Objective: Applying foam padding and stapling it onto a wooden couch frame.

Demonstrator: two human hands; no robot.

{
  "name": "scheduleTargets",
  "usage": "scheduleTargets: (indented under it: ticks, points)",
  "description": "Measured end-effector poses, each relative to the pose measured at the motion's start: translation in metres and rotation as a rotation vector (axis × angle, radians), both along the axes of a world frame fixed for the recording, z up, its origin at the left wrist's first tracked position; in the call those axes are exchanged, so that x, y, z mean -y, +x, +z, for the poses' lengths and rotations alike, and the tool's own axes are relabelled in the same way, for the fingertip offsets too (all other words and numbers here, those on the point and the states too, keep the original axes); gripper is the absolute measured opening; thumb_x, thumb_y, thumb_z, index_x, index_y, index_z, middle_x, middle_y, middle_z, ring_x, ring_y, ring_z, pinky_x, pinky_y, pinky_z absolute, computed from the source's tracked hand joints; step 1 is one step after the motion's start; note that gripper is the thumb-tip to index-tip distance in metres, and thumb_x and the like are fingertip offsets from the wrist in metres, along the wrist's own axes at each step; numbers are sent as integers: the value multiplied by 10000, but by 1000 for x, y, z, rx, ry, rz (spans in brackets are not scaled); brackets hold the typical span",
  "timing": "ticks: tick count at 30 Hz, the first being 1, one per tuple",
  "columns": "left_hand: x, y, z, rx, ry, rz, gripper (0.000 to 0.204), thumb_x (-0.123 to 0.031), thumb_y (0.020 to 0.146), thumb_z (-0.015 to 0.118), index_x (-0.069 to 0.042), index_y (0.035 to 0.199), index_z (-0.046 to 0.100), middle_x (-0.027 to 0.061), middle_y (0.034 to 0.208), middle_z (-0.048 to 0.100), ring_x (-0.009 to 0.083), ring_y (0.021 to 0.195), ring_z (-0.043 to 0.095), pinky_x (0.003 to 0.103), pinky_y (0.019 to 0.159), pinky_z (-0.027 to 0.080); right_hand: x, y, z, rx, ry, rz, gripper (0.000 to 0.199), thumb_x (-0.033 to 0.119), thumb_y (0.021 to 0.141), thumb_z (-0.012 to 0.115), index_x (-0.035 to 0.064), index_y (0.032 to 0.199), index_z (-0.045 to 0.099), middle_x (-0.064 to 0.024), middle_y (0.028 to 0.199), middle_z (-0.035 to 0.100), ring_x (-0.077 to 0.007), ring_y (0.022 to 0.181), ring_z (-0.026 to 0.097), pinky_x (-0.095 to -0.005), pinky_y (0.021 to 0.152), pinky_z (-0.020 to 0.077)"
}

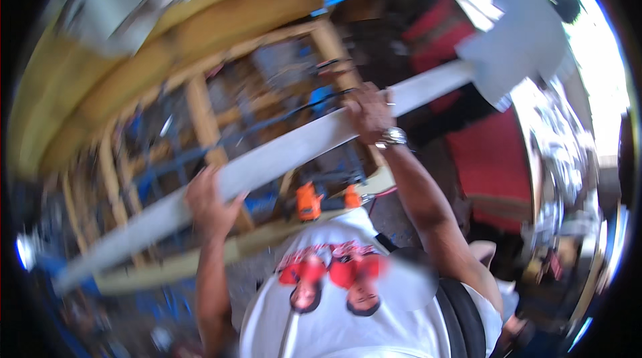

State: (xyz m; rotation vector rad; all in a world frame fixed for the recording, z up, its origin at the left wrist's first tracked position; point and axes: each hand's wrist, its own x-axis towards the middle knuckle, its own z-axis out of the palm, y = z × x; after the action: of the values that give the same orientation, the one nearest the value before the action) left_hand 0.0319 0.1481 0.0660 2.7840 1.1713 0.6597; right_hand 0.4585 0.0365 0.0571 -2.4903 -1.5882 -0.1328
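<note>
A long pale grey-white strip [287, 155], flat and slightly blurred, runs diagonally from the lower left to the upper right, above a wooden frame [204, 117]. My left hand [212, 203] is closed on its near edge, left of the middle. Further right, my right hand [370, 114], with a metal watch at the wrist, grips the strip from above. Its far right end meets a person in pale clothing [518, 40]; whether that person holds it, I cannot tell. The frame has wooden crosspieces and blue bands.
Yellow foam-like padding [87, 117] curves along the frame's far side. An orange and black tool [309, 201] lies near my body, at the frame's near edge. Red panels [491, 164] stand to the right, beside shiny wrapped material [565, 164].
</note>
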Motion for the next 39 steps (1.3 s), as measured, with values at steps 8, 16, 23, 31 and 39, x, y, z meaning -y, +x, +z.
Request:
scheduleTargets:
  ticks: [8, 16, 23, 31, 39]
  points:
    - [41, -3, -35, -33, -52, -3, 765, -612, 959, 526, -103, 1520, 424, 89, 1595, 403, 308, 1479, 359, 540, 1190, 256, -12, -24, -18, 120, 83, 87, 377, 376, 1031, 443, 115, 1062, 712, -83, 1157, 694, -297, 1203, 585, -574, 1132, 274]
    - [-37, -144, -22, -122, 49, 369, 492, -398, 946, 599, -124, 1354, 574, 119, 1363, 589, 323, 1346, 484, 561, 1166, 270, -9, -21, -19, 220, 16, 236, 362, 359, 1010, 492, 124, 1216, 675, -102, 1271, 646, -313, 1253, 550, -574, 1152, 255]
    - [-57, -140, -33, 46, 239, 268, 397, -375, 1054, 432, -63, 1119, 669, 146, 1140, 679, 368, 1127, 599, 518, 1004, 415, 20, -97, -3, -154, 71, 402, 646, 377, 965, 550, 118, 1537, 398, -126, 1596, 383, -294, 1489, 354, -600, 1214, 176]
    - [-67, -148, -40, 60, 229, 239, 431, -384, 1078, 386, -61, 1114, 670, 128, 1133, 675, 353, 1089, 596, 497, 1013, 393, 39, 86, -15, -10, 8, -229, 630, 543, 1042, 343, 197, 1568, 361, -73, 1664, 274, -265, 1553, 210, -663, 1207, 108]
    - [-64, -145, -44, 0, 241, 346, 395, -356, 1066, 438, -46, 1094, 682, 131, 1137, 689, 340, 1087, 625, 489, 960, 432, 55, -6, 1, -94, -55, 97, 694, 426, 977, 578, 189, 1577, 321, -82, 1666, 268, -253, 1545, 235, -587, 1240, 132]
